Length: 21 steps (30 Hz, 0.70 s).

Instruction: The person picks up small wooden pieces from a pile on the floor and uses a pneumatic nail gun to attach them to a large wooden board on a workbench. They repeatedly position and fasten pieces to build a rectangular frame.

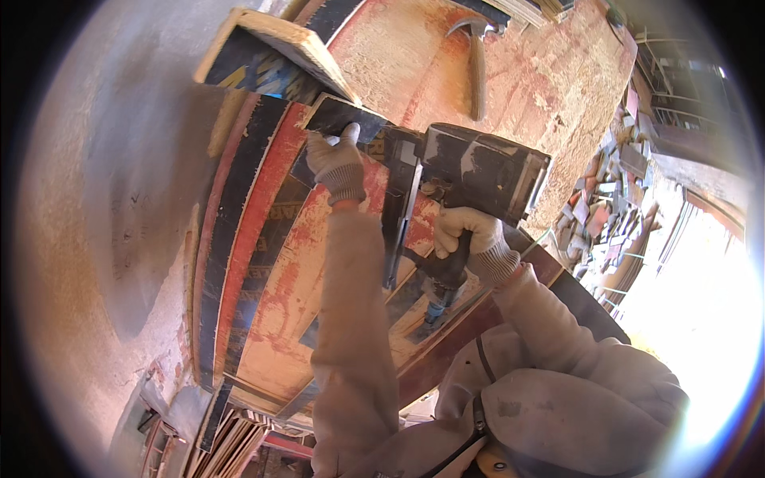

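Observation:
My right hand [470,239], in a pale knitted glove, is closed around the handle of a large black pneumatic nail gun [482,171]. The gun's long magazine [401,211] points toward me, and a blue hose fitting [434,311] shows below the handle. My left hand [339,162], also gloved, grips the edge of a small black-faced board piece [331,115], thumb on top. That piece lies beside the nail gun, on a layer of red and black board strips [263,199]. The gun's nose and its contact with the boards are hard to make out.
Beyond my left hand stands an open wooden box [307,48] with colourful small things inside. A claw hammer [476,72] lies on the sawdust-covered red bench [542,88]. Scrap wood offcuts [610,191] are heaped at the right; stacked thin boards [231,442] stand at lower left.

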Each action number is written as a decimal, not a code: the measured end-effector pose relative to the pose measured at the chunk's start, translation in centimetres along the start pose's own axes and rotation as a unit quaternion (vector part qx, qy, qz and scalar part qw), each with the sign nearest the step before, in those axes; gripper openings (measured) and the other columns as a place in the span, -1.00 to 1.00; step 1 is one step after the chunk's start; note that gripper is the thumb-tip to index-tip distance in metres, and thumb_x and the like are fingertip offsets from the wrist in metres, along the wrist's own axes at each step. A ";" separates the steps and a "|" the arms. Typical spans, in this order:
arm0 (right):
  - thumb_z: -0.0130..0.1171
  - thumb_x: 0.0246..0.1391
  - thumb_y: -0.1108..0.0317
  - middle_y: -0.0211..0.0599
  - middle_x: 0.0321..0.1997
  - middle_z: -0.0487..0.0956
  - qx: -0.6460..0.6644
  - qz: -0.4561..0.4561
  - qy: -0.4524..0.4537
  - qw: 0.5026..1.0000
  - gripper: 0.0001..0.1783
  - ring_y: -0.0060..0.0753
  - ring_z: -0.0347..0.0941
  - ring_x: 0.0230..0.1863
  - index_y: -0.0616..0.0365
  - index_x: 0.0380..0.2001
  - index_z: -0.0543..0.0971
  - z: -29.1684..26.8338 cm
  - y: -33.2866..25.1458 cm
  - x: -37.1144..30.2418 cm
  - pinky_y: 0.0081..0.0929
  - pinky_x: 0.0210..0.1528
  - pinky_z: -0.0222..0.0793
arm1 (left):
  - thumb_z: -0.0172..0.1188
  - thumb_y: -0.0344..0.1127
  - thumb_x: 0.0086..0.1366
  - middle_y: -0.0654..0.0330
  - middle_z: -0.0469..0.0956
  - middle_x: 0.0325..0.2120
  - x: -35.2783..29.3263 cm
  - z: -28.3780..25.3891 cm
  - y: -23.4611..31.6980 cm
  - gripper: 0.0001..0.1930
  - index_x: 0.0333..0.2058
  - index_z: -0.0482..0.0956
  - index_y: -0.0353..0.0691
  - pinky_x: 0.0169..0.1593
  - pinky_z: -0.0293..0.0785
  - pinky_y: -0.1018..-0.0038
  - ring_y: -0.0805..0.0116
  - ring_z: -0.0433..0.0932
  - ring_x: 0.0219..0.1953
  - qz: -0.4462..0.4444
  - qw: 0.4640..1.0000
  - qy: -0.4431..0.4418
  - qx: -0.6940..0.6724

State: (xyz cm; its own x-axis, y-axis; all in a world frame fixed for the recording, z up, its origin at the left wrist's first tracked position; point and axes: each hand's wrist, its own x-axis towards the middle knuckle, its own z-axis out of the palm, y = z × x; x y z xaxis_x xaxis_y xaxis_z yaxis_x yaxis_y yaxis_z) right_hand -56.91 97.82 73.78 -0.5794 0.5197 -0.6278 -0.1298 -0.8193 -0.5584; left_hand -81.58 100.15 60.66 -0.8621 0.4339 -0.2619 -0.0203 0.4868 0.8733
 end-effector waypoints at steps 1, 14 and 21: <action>0.06 0.20 0.43 -0.28 -0.56 0.37 0.022 -0.001 -0.005 1.000 -0.67 -0.31 0.39 -0.48 0.13 -0.64 0.30 0.1 0.4 0.2 -0.40 -0.33 0.39 | 0.54 -0.46 0.10 0.03 0.70 -0.25 0.3 -0.3 -0.5 -0.54 -0.03 0.56 -0.36 -0.09 0.56 0.36 0.22 0.65 -0.24 0.061 0.998 -0.015 -0.020; 0.07 0.23 0.38 -0.31 -0.53 0.39 0.012 -0.001 0.038 0.999 -0.75 -0.37 0.39 -0.49 0.15 -0.54 0.35 -0.4 3.6 2.8 -0.41 -0.34 0.45 | 0.67 -0.10 -0.02 -0.13 0.70 -0.12 1.7 -1.5 2.6 -0.10 0.18 0.38 -0.49 0.04 0.62 0.26 -0.03 0.70 -0.04 0.144 0.985 -0.002 0.092; 0.05 0.26 0.44 -0.31 -0.52 0.40 0.048 -0.022 0.014 0.998 -0.78 -0.37 0.38 -0.49 0.17 -0.51 0.39 0.4 4.1 4.7 -0.40 -0.33 0.47 | 0.68 -0.25 -0.04 0.06 0.74 -0.13 2.0 -1.3 5.1 -0.29 0.04 0.54 -0.41 0.07 0.61 0.40 0.24 0.73 -0.13 0.088 0.989 -0.090 0.075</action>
State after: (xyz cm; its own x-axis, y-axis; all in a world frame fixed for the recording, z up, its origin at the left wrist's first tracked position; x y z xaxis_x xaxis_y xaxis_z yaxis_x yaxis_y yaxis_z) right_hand -60.46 96.77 68.75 -0.5487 0.5612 -0.6197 -0.2323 -0.8144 -0.5318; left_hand -84.07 102.49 65.15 -0.7408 0.6437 -0.1922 0.2095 0.4933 0.8443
